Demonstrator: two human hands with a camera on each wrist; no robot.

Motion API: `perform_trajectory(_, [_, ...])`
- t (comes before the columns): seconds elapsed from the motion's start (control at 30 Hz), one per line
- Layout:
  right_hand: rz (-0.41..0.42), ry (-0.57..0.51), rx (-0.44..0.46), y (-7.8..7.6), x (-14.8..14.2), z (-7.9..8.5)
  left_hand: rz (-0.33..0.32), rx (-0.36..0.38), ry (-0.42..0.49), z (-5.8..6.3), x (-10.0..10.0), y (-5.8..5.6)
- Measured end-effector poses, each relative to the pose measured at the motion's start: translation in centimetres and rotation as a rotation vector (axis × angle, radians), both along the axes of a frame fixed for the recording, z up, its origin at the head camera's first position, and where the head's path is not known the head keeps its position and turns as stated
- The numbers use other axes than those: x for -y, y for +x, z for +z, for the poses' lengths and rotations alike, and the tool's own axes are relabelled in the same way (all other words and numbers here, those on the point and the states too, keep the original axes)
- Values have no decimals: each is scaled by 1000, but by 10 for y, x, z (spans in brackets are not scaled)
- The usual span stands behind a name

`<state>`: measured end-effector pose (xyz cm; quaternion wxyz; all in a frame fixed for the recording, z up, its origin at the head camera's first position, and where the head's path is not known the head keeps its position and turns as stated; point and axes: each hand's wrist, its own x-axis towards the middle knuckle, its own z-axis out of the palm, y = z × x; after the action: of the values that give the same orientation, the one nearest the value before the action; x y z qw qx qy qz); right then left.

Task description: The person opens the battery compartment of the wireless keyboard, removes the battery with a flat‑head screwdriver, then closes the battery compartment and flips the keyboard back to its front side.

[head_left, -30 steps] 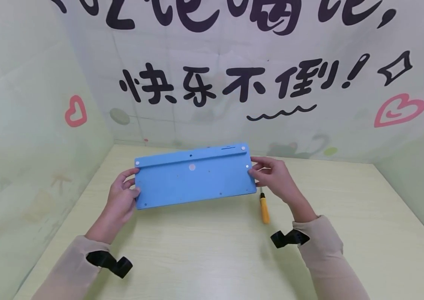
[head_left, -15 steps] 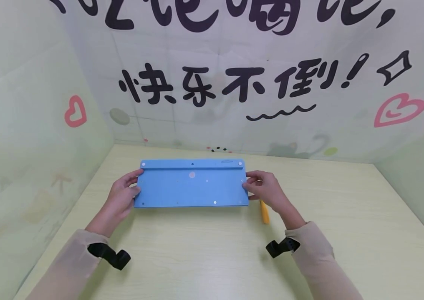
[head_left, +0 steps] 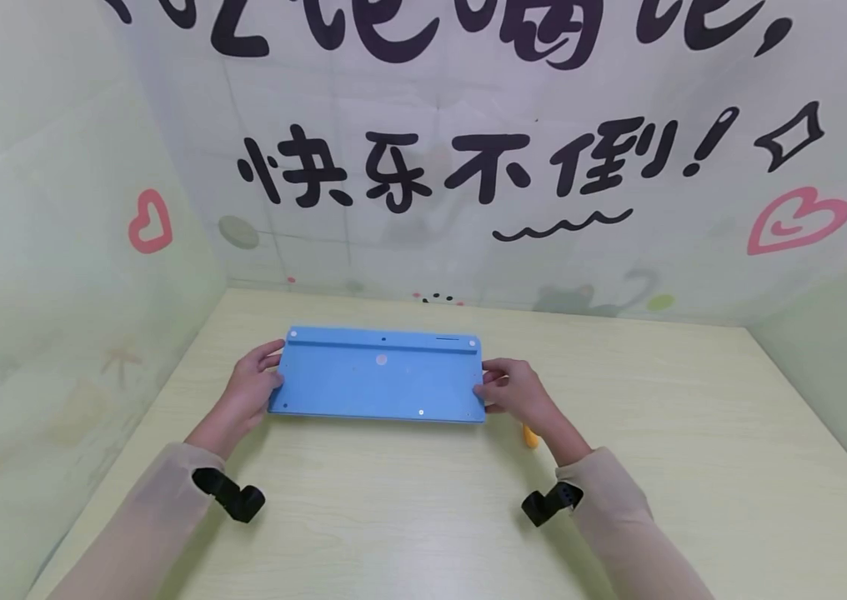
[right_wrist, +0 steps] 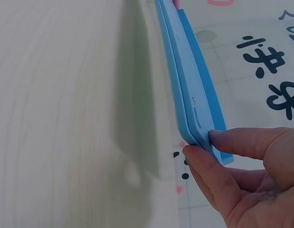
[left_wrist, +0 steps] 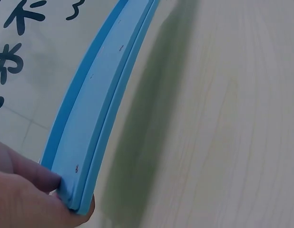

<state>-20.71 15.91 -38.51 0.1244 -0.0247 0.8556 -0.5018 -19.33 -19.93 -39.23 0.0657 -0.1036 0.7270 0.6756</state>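
Note:
A slim blue keyboard (head_left: 378,379) shows its underside, with small screw holes, pale round feet and a raised ridge along the far edge. My left hand (head_left: 251,389) grips its left end between thumb and fingers, and my right hand (head_left: 513,390) pinches the right end. In the left wrist view the keyboard (left_wrist: 102,102) slants over its own shadow, the left thumb and fingers at its corner. From the right wrist, the right thumb and fingertips clasp the keyboard's (right_wrist: 192,80) near corner. Its key side faces away, hidden.
An orange-handled screwdriver (head_left: 530,436) lies on the pale wooden table (head_left: 408,517) by the right wrist, mostly covered by the hand. Behind the table stands a printed wall cloth (head_left: 408,250) with black lettering.
The keyboard has come down and nearer, its tilt changing from right end high to right end slightly lower. Both hands keep hold; the right has moved left and down, covering most of the screwdriver.

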Motion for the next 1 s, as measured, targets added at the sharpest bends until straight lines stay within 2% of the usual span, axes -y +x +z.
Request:
perform_trajectory(0.4, [-23, 34, 33, 1, 4, -13, -65, 20, -111, -9, 4, -6])
perform_trajectory(0.83, [-53, -11, 46, 0, 8, -23, -33, 53, -194, -21, 3, -16])
perform_trajectory(1.0, [-57, 27, 25, -1, 11, -27, -32, 62, -224, -24, 4, -18])
